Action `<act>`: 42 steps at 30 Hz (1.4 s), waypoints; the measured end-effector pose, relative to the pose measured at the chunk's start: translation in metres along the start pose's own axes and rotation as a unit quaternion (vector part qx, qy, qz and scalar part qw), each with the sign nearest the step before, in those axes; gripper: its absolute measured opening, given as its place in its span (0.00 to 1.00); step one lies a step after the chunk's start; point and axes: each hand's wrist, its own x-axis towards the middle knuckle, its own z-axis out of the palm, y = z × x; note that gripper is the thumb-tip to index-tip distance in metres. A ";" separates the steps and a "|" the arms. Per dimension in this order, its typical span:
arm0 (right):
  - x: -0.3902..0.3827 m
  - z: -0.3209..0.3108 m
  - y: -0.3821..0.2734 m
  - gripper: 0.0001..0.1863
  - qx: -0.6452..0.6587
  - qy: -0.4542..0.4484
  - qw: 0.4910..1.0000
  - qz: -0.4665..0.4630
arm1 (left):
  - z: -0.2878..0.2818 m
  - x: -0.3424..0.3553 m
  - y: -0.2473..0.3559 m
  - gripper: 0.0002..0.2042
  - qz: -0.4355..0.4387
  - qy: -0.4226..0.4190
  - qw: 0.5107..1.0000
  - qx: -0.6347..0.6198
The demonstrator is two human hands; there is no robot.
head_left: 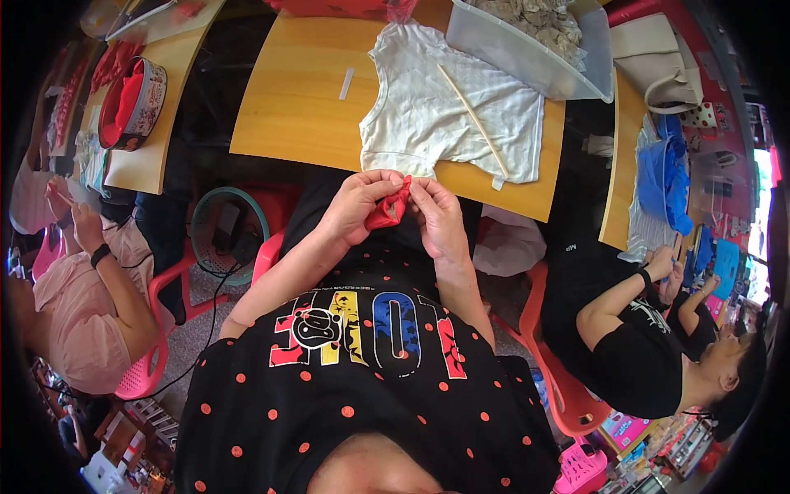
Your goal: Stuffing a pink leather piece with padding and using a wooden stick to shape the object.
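Just off the near edge of the wooden table [288, 99], I hold a small red cloth piece [385, 216] that looks like a little pouch. My left hand [359, 206] pinches its gathered top, with the body of the cloth hanging beside those fingers. From the other side my right hand [439, 216] grips the same top edge between thumb and fingers. Beyond my hands a white sleeveless shirt [420, 90] lies spread on the table. A thin wooden stick [473, 119] rests slantwise across it.
A clear plastic bin [527, 70] of beige pieces stands at the back right. To its left is a red bag [329, 6]. A white strip [346, 84] lies on the table. Co-workers sit on both sides, near a round tin [148, 103] and blue cloth [675, 177].
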 end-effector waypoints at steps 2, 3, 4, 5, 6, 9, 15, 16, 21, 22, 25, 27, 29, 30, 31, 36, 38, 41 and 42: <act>0.000 0.002 0.000 0.07 0.024 -0.014 1.000 0.012 | 0.000 -0.001 0.001 0.06 -0.001 0.010 1.000 0.005; 0.001 0.002 0.001 0.07 0.024 -0.015 1.000 0.013 | -0.001 -0.001 0.001 0.06 0.000 0.011 1.000 0.005; 0.002 0.002 0.002 0.07 0.022 -0.013 1.000 0.009 | 0.000 0.000 0.002 0.06 -0.004 0.015 1.000 0.006; 0.002 0.002 0.003 0.07 0.020 -0.012 1.000 0.005 | 0.000 0.000 0.002 0.06 -0.007 0.019 1.000 0.007; 0.002 0.002 0.003 0.07 0.020 -0.011 1.000 0.004 | 0.000 0.000 0.003 0.06 -0.008 0.018 1.000 0.007; -0.002 0.011 -0.002 0.06 -0.167 0.041 0.982 -0.078 | 0.000 -0.002 0.002 0.06 -0.001 0.017 1.000 0.021; -0.008 0.025 -0.021 0.05 -0.527 0.074 0.771 -0.349 | -0.002 -0.001 -0.006 0.05 0.070 0.018 0.995 0.073; -0.008 0.026 -0.022 0.05 -0.542 0.076 0.758 -0.354 | -0.003 0.000 -0.008 0.05 0.093 0.018 0.991 0.094; -0.008 0.022 -0.015 0.07 -0.591 0.090 0.707 -0.378 | -0.001 -0.002 -0.012 0.05 0.200 0.024 0.957 0.208; -0.008 0.022 -0.013 0.07 -0.580 0.089 0.723 -0.366 | 0.006 -0.007 -0.009 0.05 0.240 0.042 0.933 0.265; -0.014 0.026 -0.015 0.06 -0.527 0.103 0.788 -0.301 | 0.004 -0.005 -0.011 0.06 0.262 0.052 0.917 0.296; -0.014 0.028 -0.018 0.06 -0.483 0.117 0.832 -0.247 | -0.004 -0.001 -0.007 0.06 0.246 0.043 0.930 0.271; -0.009 0.023 -0.022 0.05 -0.451 0.122 0.847 -0.254 | -0.005 -0.003 0.003 0.04 0.041 -0.034 0.998 0.034; -0.007 0.018 -0.030 0.05 -0.482 0.118 0.816 -0.298 | -0.002 -0.004 0.005 0.04 0.043 -0.034 0.998 0.033; -0.002 0.015 -0.038 0.06 -0.522 0.130 0.778 -0.324 | -0.001 -0.005 0.007 0.05 0.030 -0.021 0.999 0.008; 0.049 -0.029 -0.069 0.09 -0.653 0.166 0.626 -0.393 | -0.005 -0.007 0.011 0.05 0.009 -0.038 0.999 -0.023; 0.067 -0.048 -0.072 0.11 -0.738 0.198 0.554 -0.331 | -0.005 -0.009 0.013 0.05 0.004 -0.043 0.997 -0.065; 0.076 -0.057 -0.076 0.11 -0.714 0.186 0.593 -0.322 | -0.005 -0.011 0.017 0.06 0.013 -0.048 0.993 -0.106; 0.077 -0.058 -0.077 0.11 -0.712 0.190 0.598 -0.315 | -0.007 -0.009 0.018 0.06 0.019 -0.046 0.993 -0.110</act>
